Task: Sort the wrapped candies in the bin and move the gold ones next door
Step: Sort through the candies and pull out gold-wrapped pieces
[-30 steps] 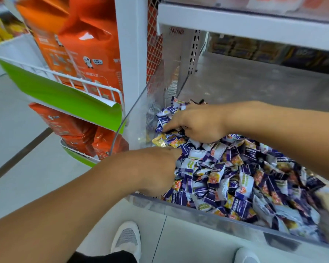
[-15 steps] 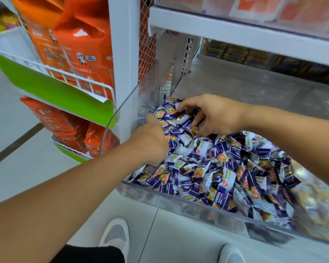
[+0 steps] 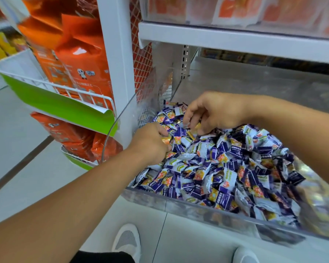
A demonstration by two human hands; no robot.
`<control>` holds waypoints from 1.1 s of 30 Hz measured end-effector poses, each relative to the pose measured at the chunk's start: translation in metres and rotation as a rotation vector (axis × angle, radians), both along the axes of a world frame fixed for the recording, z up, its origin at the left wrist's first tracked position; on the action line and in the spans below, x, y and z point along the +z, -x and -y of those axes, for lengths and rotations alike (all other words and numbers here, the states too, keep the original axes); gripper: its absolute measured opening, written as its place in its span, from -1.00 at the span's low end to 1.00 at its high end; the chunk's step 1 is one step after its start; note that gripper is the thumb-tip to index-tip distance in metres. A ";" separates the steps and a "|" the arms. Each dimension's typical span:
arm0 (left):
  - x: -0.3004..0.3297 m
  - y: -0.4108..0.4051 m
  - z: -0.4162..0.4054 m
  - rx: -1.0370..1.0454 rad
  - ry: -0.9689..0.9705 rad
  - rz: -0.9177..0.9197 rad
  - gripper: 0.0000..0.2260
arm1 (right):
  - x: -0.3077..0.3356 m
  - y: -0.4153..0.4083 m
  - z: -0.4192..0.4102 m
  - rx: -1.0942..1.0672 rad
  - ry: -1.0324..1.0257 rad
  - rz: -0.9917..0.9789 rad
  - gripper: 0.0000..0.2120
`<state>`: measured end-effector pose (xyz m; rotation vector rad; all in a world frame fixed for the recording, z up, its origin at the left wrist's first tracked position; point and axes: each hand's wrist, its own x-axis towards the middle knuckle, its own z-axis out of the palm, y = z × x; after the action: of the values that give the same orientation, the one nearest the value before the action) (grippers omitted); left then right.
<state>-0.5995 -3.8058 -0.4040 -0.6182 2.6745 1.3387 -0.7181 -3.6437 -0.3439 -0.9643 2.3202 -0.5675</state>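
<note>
Both my hands are down in the clear bin [image 3: 188, 205], at its far left corner, on top of the heap of purple-and-white wrapped candies [image 3: 226, 168]. The heap fills the bin from the near wall back to where my hands are; behind that the bin floor is bare and grey.

My left hand [image 3: 150, 143] lies at the left edge of the heap, knuckles up, fingers curled under. A gold candy [image 3: 166, 139] shows at its fingertips, touching them. It looks gripped, but I cannot tell for certain, as the fingers hide most of it.

My right hand [image 3: 213, 112] comes in from the right, just beyond the left one, palm down and fingers bent downward into the candies. A second gold wrapper [image 3: 196, 127] peeks out beneath the fingertips; whether they pinch it or only touch it I cannot tell. The two hands are near each other but not touching.

Another gold piece [image 3: 172, 103] lies at the far edge of the heap, against the bin's back left corner.

Right of the heap, past the blurred end of the bin, a yellowish mass [image 3: 327, 205] shows; too smeared to identify.

To the left, a white shelf post [image 3: 116, 63], orange bags [image 3: 74, 54] in a white wire rack with a green front [image 3: 51, 103]. My white shoes [image 3: 127, 242] show on the floor below the bin.
</note>
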 end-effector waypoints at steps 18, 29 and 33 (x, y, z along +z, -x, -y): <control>0.091 -0.024 0.060 -0.377 0.707 -0.623 -0.86 | -0.015 -0.025 0.047 0.288 -0.077 -0.425 -0.82; 0.072 -0.020 0.054 -0.407 0.782 -0.610 -0.93 | -0.034 -0.023 0.061 0.447 -0.336 -0.677 -0.78; 0.075 -0.021 0.054 -0.365 0.738 -0.588 -0.92 | -0.020 -0.022 0.046 0.287 -0.178 -0.394 -0.79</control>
<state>-0.5782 -3.8595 -0.3288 0.3048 3.5091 0.4465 -0.6960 -3.6897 -0.3642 -1.3885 2.4473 -0.0543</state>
